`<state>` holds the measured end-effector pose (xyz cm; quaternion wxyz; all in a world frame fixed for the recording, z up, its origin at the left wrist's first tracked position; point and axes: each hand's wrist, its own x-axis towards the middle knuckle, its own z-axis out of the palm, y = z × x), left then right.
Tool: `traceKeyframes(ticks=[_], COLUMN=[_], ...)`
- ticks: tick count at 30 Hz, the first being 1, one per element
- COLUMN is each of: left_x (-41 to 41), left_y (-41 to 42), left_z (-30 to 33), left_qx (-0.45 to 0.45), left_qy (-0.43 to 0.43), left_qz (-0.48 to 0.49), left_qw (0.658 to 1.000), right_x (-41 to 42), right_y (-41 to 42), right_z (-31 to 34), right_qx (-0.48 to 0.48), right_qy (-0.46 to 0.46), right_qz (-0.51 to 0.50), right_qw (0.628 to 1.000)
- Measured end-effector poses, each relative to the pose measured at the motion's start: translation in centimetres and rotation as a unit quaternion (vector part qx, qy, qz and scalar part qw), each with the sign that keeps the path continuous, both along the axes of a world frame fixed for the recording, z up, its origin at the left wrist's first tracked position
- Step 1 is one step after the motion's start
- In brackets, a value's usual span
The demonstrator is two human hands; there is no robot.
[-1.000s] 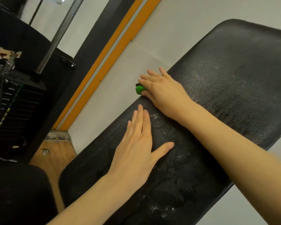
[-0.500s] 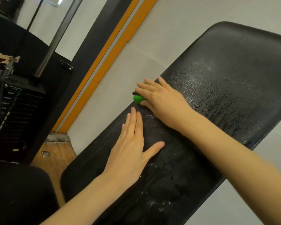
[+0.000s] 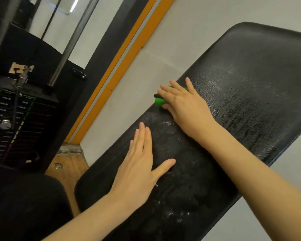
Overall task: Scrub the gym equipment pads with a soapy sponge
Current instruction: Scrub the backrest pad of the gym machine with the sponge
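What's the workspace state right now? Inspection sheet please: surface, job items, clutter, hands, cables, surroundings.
Surface: black pad, textured, wet with droplets and patches of white suds.
Job's things: green sponge at the pad's far edge, mostly hidden under the right hand.
Clutter: small debris on the wooden floor.
Hands: right hand presses the sponge with straight fingers; left hand rests flat on the pad.
Cables: nothing seen.
Surroundings: weight stack at left, orange wall stripe, pale wall.

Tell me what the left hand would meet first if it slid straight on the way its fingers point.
Likely nothing on the pad: the left hand would probably slide off its edge, passing left of the green sponge.
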<state>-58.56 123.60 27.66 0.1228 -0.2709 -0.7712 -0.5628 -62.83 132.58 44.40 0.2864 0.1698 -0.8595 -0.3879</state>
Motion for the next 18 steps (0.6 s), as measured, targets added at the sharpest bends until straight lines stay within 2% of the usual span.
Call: traceKeyframes(ticks=[2,5,7,11,15,18], left_x=[-0.1,-0.4,-0.4,-0.3,-0.6,-0.3], left_y=[-0.1,0.0,-0.1,-0.3,-0.1,-0.1], left_z=[-0.2,-0.6,-0.7,-0.7,-1.0,-1.0], left_qx=[0.007,0.018,0.01,-0.004,0.013,-0.001], left_qy=[0.006,0.023,0.026,0.027,0.031,0.026], left_qz=[-0.004,-0.004,-0.009,-0.016,-0.003,-0.015], left_qw=[1.0,1.0,1.0,1.0,0.999,1.0], right_x=[-0.1,-0.4,-0.2,-0.6,0.0,0.5], right_y=[-0.5,-0.8,-0.6,-0.7,-1.0,-0.6], right_z=[-1.9,-4.7,-3.5,-1.4,-5.5,-2.2], right_qx=[0.0,0.035,0.044,-0.023,0.051,0.045], right_qy=[0.008,-0.053,-0.05,0.016,-0.06,-0.042], right_qz=[-0.013,0.008,0.019,-0.012,0.023,0.002], right_qw=[1.0,0.998,0.998,1.0,0.997,0.998])
